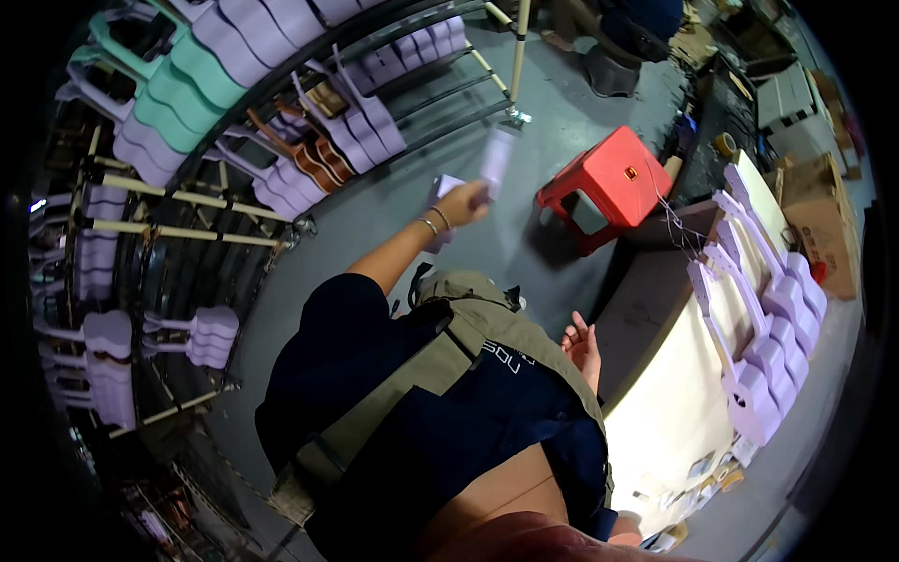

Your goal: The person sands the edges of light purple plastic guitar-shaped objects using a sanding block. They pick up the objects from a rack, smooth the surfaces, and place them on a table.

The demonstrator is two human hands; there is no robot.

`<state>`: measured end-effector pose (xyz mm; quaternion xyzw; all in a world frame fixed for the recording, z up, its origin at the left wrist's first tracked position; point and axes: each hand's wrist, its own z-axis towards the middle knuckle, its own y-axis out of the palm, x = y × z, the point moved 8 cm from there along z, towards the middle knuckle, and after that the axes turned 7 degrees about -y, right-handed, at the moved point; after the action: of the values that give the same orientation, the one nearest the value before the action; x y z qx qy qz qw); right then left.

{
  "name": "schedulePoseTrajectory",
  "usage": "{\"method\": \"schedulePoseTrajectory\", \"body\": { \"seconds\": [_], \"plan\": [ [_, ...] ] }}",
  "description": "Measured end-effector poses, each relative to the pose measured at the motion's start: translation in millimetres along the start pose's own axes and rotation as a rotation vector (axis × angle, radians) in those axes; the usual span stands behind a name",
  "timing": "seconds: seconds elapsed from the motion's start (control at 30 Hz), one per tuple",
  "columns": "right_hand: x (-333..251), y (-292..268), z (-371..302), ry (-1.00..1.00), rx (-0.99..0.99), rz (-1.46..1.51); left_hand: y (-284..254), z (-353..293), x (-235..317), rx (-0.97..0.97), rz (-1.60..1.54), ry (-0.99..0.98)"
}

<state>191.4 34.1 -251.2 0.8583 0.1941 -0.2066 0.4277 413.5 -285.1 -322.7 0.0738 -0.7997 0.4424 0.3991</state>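
My left arm reaches forward and my left hand (464, 203) is closed on a lilac ukulele. The part of the ukulele (499, 157) beyond my fingers is blurred. More lilac shows behind my hand and wrist, so its full shape is partly hidden. My right hand (582, 348) hangs beside the worktable with fingers apart and nothing in it. An olive apron (478, 314) covers my front. Several lilac ukuleles (773, 342) lie in a row on the cream worktable (655, 412) to my right.
Racks of pipes (187, 229) on the left hold lilac, mint (192, 89) and brown ukuleles (323, 161). Ahead stands a red plastic stool (604, 183). Farther off is another person (641, 28) near a dark stool. A cardboard box (819, 220) and tape rolls lie around the table.
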Motion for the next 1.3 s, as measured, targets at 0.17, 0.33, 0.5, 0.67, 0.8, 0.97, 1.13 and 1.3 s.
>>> {"method": "schedulePoseTrajectory", "body": {
  "seconds": [0.17, 0.33, 0.5, 0.67, 0.8, 0.97, 1.13, 1.3],
  "plan": [
    [3.7, -12.2, 18.2, 0.108, 0.091, -0.021, -70.9, -40.2, -65.3, 0.334, -0.402, -0.484],
    [-15.1, -7.5, 52.5, 0.101, 0.144, -0.125, -85.4, -42.3, -110.2, 0.474, -0.597, -0.423],
    [-20.6, 8.1, 90.2, 0.080, 0.263, -0.177, -118.7, 4.6, -158.6, 0.554, -0.734, -0.358],
    [1.5, 34.4, 137.7, 0.107, 0.402, -0.136, -163.7, 93.8, -224.2, 0.595, -0.768, -0.296],
    [26.0, 69.0, 172.5, 0.103, 0.511, -0.054, -187.0, 171.6, -287.1, 0.524, -0.673, -0.495],
    [41.1, 123.6, 198.9, 0.149, 0.566, -0.165, -243.8, 231.2, -348.8, 0.640, -0.804, -0.465],
    [52.5, 129.7, 201.7, 0.144, 0.664, -0.129, -290.3, 266.9, -404.2, 0.699, -0.746, -0.347],
    [47.1, 138.9, 210.9, 0.113, 0.724, -0.132, -288.1, 271.6, -441.9, 0.660, -0.964, -0.682]
  ]
}}
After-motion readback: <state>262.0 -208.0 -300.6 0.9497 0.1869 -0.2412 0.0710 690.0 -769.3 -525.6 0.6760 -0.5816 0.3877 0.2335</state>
